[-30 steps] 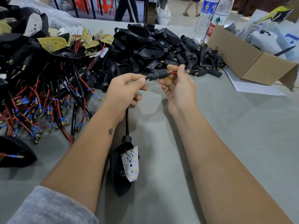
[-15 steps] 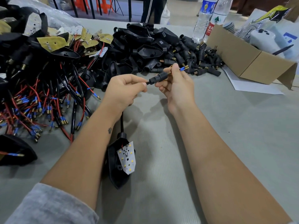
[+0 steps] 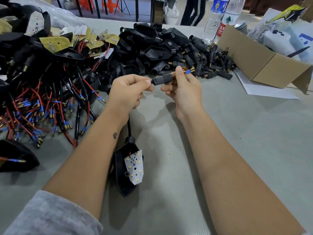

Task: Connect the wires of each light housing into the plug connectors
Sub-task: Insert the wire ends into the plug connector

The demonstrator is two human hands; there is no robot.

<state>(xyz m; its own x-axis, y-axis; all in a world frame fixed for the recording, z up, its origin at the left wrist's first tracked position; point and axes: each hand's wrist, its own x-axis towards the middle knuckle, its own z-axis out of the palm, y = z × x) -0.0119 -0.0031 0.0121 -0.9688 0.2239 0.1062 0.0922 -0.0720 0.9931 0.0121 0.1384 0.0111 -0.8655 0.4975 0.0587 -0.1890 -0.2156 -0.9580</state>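
We hold a black plug [image 3: 162,80] up over the table [image 3: 237,141] between both hands. Our left hand [image 3: 129,91] has its fingers curled, thumb and forefinger pinching the plug's rear end, where the cable [image 3: 129,126] enters. Our right hand [image 3: 183,89] pinches the plug's threaded brass end, and the red and blue wires [image 3: 188,72] stick out past its thumb. The cable drops to the housing [image 3: 126,170], which lies on the table between our forearms with its white LED board [image 3: 135,167] facing up.
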